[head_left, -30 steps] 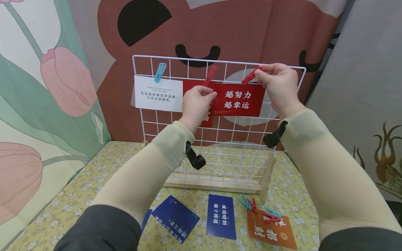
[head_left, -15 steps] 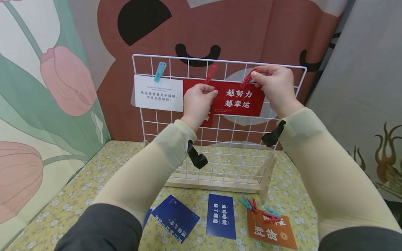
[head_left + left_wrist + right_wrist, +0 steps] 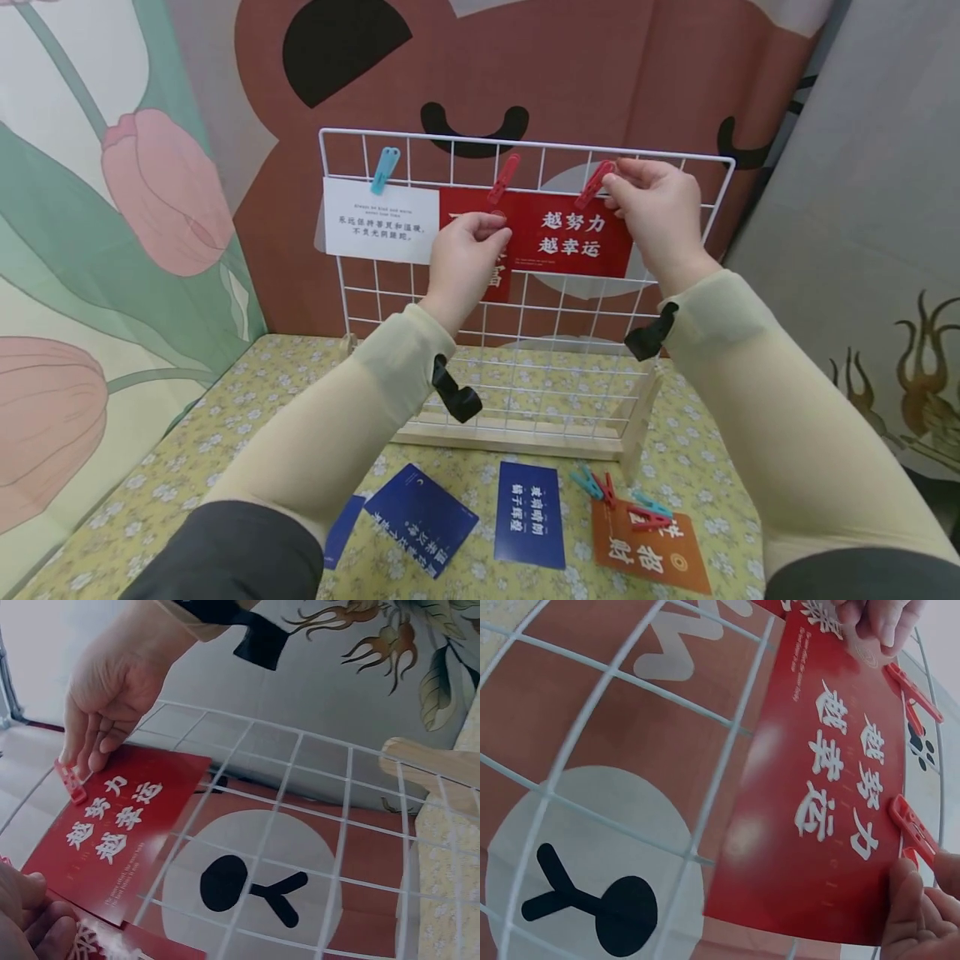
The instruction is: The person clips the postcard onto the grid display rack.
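Observation:
A white wire grid rack [image 3: 525, 145] stands upright with cards along its upper part. My right hand [image 3: 656, 200] pinches a red clothespin [image 3: 595, 185] at the top edge of a horizontal red card [image 3: 573, 237] with white characters; the right wrist view shows this clothespin [image 3: 913, 825] too. My left hand [image 3: 465, 254] is just left of that card's left edge, in front of a vertical red card [image 3: 497, 283], its fingers loosely bent with nothing visibly held. Another red clothespin [image 3: 504, 179] sits over where the two red cards meet. A blue clothespin [image 3: 386, 171] grips a white card [image 3: 381, 221].
On the flowered tablecloth [image 3: 262, 400] lie blue cards [image 3: 529, 515] and an orange card [image 3: 648, 550]. Several red and blue clothespins [image 3: 651, 510] lie on and beside the orange card. The rack's wooden base [image 3: 517, 439] stands behind them.
My left hand has drawn slightly left and down off the horizontal card's edge, showing more of the vertical card. The clothespin in my right hand has tilted more upright at the card's top edge.

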Motion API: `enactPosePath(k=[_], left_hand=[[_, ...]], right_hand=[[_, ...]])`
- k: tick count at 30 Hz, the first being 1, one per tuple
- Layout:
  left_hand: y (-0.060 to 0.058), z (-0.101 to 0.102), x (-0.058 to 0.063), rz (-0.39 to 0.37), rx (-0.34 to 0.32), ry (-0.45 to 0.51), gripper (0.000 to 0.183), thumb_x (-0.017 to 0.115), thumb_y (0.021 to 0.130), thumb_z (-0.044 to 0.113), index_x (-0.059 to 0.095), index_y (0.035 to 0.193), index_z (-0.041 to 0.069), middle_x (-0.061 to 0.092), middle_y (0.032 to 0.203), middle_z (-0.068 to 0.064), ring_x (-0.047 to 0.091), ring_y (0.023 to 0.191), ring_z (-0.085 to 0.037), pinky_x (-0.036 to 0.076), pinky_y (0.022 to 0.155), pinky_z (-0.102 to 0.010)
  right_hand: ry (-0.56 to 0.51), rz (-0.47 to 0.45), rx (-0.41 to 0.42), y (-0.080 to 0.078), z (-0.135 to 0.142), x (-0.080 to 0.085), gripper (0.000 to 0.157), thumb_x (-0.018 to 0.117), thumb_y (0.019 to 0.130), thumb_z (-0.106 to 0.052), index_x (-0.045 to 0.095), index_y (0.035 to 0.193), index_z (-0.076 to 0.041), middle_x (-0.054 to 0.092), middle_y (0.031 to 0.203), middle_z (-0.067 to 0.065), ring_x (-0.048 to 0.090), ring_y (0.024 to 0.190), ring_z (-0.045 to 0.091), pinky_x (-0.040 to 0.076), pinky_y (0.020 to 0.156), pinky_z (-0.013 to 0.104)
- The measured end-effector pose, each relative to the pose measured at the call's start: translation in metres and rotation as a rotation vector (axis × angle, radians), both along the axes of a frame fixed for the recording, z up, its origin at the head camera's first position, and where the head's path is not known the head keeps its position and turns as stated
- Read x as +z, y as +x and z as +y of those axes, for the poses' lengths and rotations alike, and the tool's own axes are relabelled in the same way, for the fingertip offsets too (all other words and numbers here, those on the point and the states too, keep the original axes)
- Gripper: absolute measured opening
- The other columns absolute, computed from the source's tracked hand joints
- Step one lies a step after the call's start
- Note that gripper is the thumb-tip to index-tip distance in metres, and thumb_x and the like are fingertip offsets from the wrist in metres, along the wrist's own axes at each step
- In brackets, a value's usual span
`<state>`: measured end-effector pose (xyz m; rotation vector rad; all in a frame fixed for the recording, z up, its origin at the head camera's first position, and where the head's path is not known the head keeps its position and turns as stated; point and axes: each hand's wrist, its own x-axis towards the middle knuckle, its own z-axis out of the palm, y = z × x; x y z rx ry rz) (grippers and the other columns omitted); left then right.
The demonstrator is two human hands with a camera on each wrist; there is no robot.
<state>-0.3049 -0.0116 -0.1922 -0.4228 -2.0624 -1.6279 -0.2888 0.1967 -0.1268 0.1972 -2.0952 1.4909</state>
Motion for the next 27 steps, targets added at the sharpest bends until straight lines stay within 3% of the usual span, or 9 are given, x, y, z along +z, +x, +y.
enactPosePath(k=[6, 15, 27], left_hand=[[0.005, -0.008, -0.019, 0.027, -0.043, 0.022, 0.025, 0.066, 0.093, 0.024, 0.064, 0.114, 0.010, 0.065, 0.100, 0.001, 0.061, 0.090, -0.012, 0.054, 0.074, -0.026], [0.007, -0.017, -0.051, 0.010, -0.036, 0.042, 0.026, 0.068, 0.091, 0.026, 0.064, 0.111, 0.011, 0.063, 0.099, 0.000, 0.059, 0.088, -0.015, 0.052, 0.074, -0.029], [0.016, -0.020, -0.099, -0.061, -0.044, 0.074, 0.023, 0.067, 0.092, 0.025, 0.065, 0.111, 0.014, 0.065, 0.099, 0.003, 0.059, 0.089, -0.016, 0.051, 0.073, -0.033]], right_hand=[[0.007, 0.087, -0.071, 0.001, 0.004, -0.016, 0.051, 0.064, 0.088, -0.045, 0.058, 0.133, -0.023, 0.062, 0.127, -0.004, 0.060, 0.102, 0.014, 0.048, 0.092, 0.027], [0.014, 0.201, -0.119, 0.009, 0.016, -0.053, 0.047, 0.063, 0.091, -0.042, 0.059, 0.132, -0.020, 0.063, 0.124, 0.000, 0.060, 0.103, 0.013, 0.049, 0.091, 0.026], [0.050, 0.186, -0.122, 0.023, 0.027, -0.118, 0.043, 0.062, 0.093, -0.038, 0.061, 0.129, -0.015, 0.065, 0.114, 0.000, 0.058, 0.095, 0.011, 0.049, 0.079, 0.016]])
